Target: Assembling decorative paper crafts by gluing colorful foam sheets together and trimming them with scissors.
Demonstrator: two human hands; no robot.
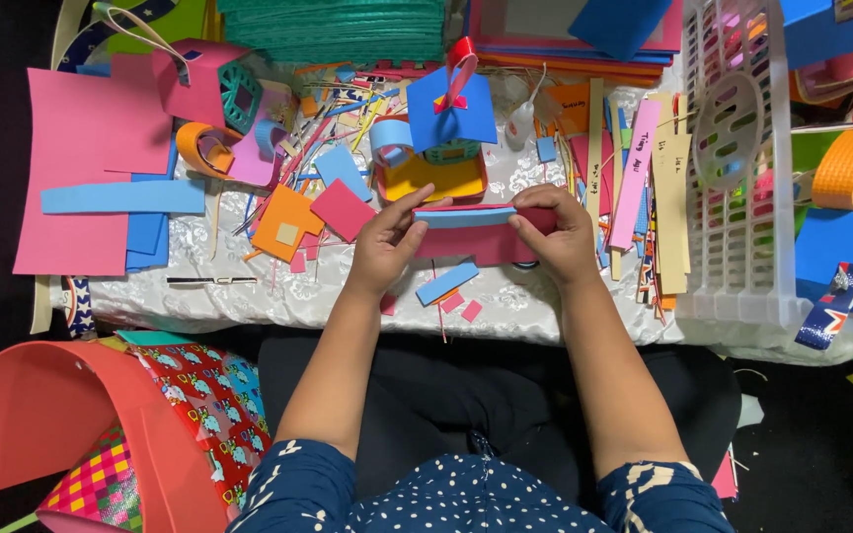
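Mid-worktop (249, 286), left hand (385, 247) and right hand (557, 237) pinch opposite ends of a red paper piece (476, 242) topped by a blue strip (466, 217). Fingers (417, 202) of both hands clamp its ends, paper spanning between them. Loose blue scrap (446, 283) lies just near of it; white basket (742, 197) far right.

One head-worn camera looks steeply down, close over the table (249, 296)

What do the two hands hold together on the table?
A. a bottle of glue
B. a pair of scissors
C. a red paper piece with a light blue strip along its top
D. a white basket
C: the left hand and right hand each pinch one end of the red paper piece, with the light blue strip along its top edge.
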